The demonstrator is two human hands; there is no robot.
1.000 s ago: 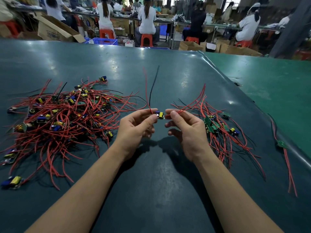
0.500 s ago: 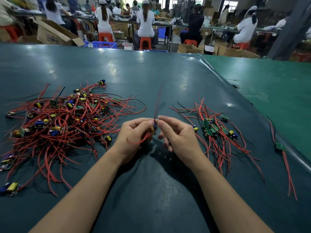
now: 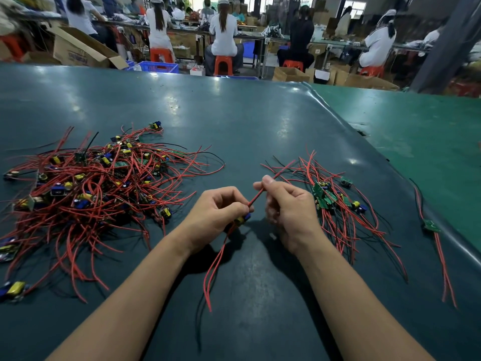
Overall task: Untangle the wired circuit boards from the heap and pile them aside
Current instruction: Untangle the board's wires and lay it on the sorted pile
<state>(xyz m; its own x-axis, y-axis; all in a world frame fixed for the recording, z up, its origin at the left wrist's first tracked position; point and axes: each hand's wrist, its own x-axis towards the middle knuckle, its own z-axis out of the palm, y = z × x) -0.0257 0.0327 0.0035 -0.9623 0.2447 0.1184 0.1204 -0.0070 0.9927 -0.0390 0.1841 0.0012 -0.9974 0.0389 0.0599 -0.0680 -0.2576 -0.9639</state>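
On the bench (image 3: 234, 121): tangled heap (image 3: 86, 194) to my left, sorted pile (image 3: 335, 201) to my right, my hands between them, one stray board (image 3: 432, 226) far right.

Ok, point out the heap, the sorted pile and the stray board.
heap (image 3: 88, 183), head view, tangled middle.
sorted pile (image 3: 328, 198), head view, green boards at its centre.
stray board (image 3: 432, 225), head view, its green face.

Table (image 3: 260, 121): heap (image 3: 86, 183), pile (image 3: 338, 201), perhaps 1 stray board (image 3: 432, 225)
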